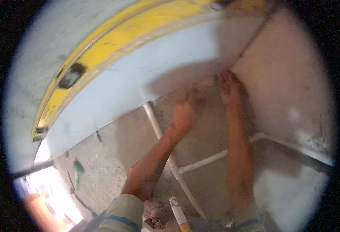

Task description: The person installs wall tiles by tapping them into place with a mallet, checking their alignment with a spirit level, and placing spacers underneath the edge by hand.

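A pale, smooth wall panel or tile (127, 73) meets a rough grey surface along its lower edge. My left hand (184, 112) is just under that edge, its fingers bent together and blurred; anything between them is too small to make out. Closer to the corner, my right hand (230, 89) reaches up with its fingers stretched out, seemingly against the panel's lower edge. Both hands appear partly in shadow. Across the upper part of the panel runs a long yellow spirit level (112, 40) with a round vial window.
A white pipe (173, 166) runs down between my arms, with a side branch (204, 161) passing behind my right forearm. A side wall (293, 81) stands at right. A green mallet (77, 170) lies at left, near a bright opening. A cigarette (179, 214) juts up close below.
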The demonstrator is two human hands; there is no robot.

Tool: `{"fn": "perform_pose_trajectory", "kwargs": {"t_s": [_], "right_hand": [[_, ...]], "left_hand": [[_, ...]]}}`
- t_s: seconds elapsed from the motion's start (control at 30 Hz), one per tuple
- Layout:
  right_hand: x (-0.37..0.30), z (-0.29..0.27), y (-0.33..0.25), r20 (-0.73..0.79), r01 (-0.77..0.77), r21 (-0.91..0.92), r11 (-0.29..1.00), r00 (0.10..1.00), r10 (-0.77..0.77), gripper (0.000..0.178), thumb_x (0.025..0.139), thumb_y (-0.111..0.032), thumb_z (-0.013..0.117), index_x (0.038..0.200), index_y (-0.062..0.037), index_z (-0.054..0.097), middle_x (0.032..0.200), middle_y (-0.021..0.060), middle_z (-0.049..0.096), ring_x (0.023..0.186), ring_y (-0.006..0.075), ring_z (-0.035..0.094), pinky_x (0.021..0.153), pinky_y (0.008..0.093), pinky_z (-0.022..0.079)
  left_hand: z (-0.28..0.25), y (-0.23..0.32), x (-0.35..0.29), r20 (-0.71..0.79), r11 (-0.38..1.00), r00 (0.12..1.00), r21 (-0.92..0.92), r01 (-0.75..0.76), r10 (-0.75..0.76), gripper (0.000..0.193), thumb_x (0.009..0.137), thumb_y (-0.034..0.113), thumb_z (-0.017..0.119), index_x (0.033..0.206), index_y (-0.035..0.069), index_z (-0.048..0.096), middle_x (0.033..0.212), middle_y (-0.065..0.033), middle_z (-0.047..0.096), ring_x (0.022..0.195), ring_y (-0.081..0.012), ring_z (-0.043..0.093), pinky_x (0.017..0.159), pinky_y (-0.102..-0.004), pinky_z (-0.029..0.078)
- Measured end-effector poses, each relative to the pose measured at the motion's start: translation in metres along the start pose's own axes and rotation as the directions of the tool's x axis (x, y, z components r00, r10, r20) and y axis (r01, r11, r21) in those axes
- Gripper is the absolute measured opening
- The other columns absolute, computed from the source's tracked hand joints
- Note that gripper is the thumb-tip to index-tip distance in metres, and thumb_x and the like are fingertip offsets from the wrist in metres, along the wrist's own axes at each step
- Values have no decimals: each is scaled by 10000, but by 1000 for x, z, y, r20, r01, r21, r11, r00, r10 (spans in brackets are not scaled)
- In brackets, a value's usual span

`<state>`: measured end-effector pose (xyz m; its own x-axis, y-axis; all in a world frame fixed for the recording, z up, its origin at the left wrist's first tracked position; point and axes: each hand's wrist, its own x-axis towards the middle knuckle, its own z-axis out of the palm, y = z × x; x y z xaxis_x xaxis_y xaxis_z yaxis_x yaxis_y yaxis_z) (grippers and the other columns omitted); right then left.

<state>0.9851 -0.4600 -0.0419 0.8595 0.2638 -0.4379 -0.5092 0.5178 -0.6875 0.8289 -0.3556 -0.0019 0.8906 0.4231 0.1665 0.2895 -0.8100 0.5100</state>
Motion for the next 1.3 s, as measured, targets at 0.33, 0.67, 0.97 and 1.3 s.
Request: {"fn": "perform_pose_trajectory", "kwargs": {"t_s": [0.33, 0.67, 0.97, 1.3], "right_hand": [[7, -3, -8, -46, -101, -20, 995, 994, 100, 327, 945, -118, 502, 1224, 53, 491, 1240, 162, 531, 1141, 293, 535, 874, 362, 499], [21, -12, -8, 48, -118, 63, 991, 992, 115, 289, 948, -126, 502, 1183, 42, 513, 1199, 158, 557, 1096, 299, 552, 882, 376, 496], [2, 5, -13, -23, -84, 13, 996, 996, 84, 350, 954, -152, 493, 1249, 33, 472, 1243, 169, 530, 1123, 296, 537, 964, 408, 440], [-18, 19, -18, 23, -124, 9, 992, 992, 124, 417, 982, -244, 426, 1311, 12, 427, 1340, 155, 458, 1243, 280, 444, 1061, 415, 336]], "left_hand": [[-149, -93, -215, 329, 976, 924, 30, -213, 192, 369, 776, 184, 614, 1109, 38, 553, 1104, -121, 543, 974, -302, 588, 792, -421, 501], [-174, -115, -265, 187, 924, 913, -52, 378, -363, 426, 838, 194, 593, 1206, 0, 501, 1249, -221, 455, 1115, -430, 471, 931, -453, 425], [-167, -123, -260, 206, 927, 913, -52, 371, -354, 479, 830, 205, 588, 1238, -7, 453, 1244, -276, 436, 1119, -454, 472, 911, -486, 428], [-166, -126, -261, 161, 948, 940, -61, 313, -300, 468, 848, 246, 552, 1234, -4, 462, 1219, -285, 464, 1103, -464, 482, 906, -494, 431]]}}
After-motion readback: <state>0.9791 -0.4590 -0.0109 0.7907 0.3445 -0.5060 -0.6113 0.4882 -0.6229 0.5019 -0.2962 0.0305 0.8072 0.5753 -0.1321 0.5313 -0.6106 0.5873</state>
